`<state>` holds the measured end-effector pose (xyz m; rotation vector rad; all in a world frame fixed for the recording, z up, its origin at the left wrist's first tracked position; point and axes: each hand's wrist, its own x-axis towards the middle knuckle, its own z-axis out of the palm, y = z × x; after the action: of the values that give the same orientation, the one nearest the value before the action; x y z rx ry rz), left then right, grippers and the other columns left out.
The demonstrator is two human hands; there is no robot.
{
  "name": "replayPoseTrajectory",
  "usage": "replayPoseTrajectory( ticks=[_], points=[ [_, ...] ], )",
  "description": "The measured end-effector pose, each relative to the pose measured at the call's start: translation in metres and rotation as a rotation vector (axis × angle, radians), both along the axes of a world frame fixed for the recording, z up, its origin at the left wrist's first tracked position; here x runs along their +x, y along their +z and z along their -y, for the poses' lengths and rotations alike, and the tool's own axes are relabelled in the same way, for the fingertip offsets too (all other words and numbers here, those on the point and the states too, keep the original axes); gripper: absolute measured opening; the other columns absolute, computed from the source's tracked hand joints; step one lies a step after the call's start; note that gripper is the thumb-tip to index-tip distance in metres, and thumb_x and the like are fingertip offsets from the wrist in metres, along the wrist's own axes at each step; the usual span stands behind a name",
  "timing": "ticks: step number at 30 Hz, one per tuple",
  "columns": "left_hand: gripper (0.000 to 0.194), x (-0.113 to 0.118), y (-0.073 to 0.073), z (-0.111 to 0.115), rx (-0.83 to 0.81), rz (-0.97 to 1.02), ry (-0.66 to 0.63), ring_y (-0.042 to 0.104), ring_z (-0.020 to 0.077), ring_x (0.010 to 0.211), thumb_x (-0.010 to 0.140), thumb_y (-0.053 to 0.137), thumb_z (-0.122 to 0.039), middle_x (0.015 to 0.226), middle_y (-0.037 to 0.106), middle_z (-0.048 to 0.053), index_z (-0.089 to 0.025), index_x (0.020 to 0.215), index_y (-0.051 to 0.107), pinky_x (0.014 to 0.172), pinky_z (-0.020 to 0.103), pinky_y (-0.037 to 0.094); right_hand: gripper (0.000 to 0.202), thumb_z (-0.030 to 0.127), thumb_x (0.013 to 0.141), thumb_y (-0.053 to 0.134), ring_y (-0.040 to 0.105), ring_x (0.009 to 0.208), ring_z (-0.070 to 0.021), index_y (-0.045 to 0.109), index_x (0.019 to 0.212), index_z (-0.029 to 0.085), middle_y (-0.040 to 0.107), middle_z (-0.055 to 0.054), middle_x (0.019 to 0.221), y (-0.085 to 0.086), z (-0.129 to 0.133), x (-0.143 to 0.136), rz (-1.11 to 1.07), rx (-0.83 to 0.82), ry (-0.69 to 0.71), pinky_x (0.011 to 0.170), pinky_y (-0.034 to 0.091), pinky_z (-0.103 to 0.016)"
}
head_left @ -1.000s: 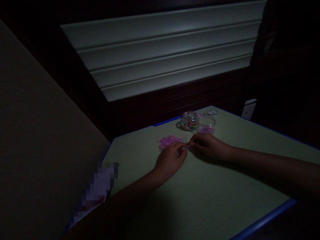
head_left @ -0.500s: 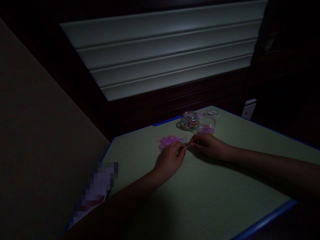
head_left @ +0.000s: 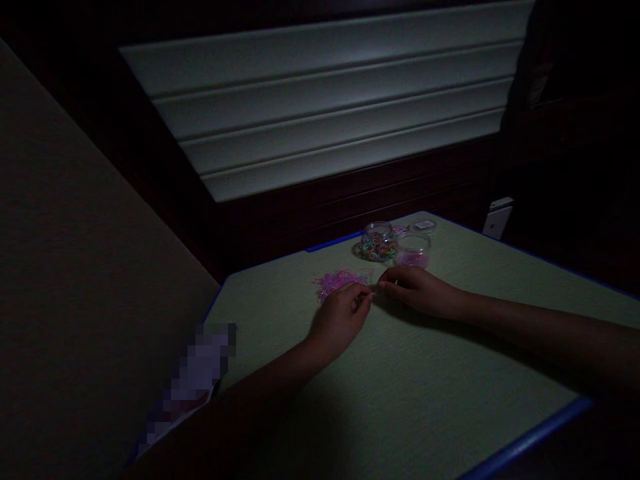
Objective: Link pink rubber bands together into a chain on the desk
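Observation:
My left hand (head_left: 344, 315) is pinched on a small pale band (head_left: 373, 293) beside a loose pile of pink and purple bands (head_left: 335, 281). Just right of it, my right hand (head_left: 417, 290) has thumb and forefinger together near the same band; what lies between those fingertips is too small to make out. Behind my right hand stands an open clear jar (head_left: 413, 249) with pink bands inside. A second clear jar (head_left: 379, 243), holding multicoloured bands, is to its left.
The pale green table (head_left: 410, 387) has a blue edge. A clear lid (head_left: 423, 226) with a label lies at the back, near some pink bits. A blurred-out item (head_left: 195, 370) is at the left edge, and a white object (head_left: 499, 219) stands beyond the table.
My right hand has shifted very slightly left, towards my left hand, narrowing the gap between the fingertips. My left hand has stayed almost still.

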<state>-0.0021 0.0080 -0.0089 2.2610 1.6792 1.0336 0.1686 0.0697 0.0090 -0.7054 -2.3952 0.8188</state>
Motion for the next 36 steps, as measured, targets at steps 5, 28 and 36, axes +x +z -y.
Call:
replayPoseTrajectory(
  ticks=[5, 28, 36],
  points=[
    [0.016, -0.0004, -0.0003, 0.0, 0.002, 0.008, -0.006, 0.049, 0.0095, 0.061, 0.078, 0.043, -0.025, 0.071, 0.057, 0.0, -0.018, 0.081, 0.057, 0.054, 0.02, 0.036, 0.038, 0.042, 0.081, 0.035, 0.045, 0.056, -0.0099, 0.058, 0.077, 0.012, 0.054, -0.002, 0.063, -0.0008, -0.0002, 0.0003, 0.019, -0.017, -0.02, 0.049, 0.032, -0.021],
    [0.015, -0.0002, -0.0024, 0.0, -0.01, -0.008, -0.001, 0.048, 0.0089, 0.06, 0.075, 0.047, -0.031, 0.068, 0.056, -0.002, -0.019, 0.08, 0.055, 0.054, 0.02, 0.034, 0.038, 0.043, 0.078, 0.041, 0.048, 0.057, -0.0108, 0.061, 0.078, 0.011, 0.059, -0.004, 0.066, -0.0023, -0.0028, 0.0007, 0.044, 0.017, -0.037, 0.052, 0.033, -0.021],
    [0.018, -0.0002, 0.0005, 0.0008, -0.009, -0.011, -0.009, 0.048, 0.0089, 0.06, 0.079, 0.041, -0.028, 0.07, 0.056, -0.001, -0.018, 0.08, 0.056, 0.054, 0.02, 0.034, 0.037, 0.042, 0.079, 0.039, 0.046, 0.056, -0.01, 0.06, 0.077, 0.012, 0.057, -0.003, 0.064, -0.0021, -0.0023, 0.0012, 0.033, 0.007, -0.023, 0.051, 0.032, -0.021]
  ],
)
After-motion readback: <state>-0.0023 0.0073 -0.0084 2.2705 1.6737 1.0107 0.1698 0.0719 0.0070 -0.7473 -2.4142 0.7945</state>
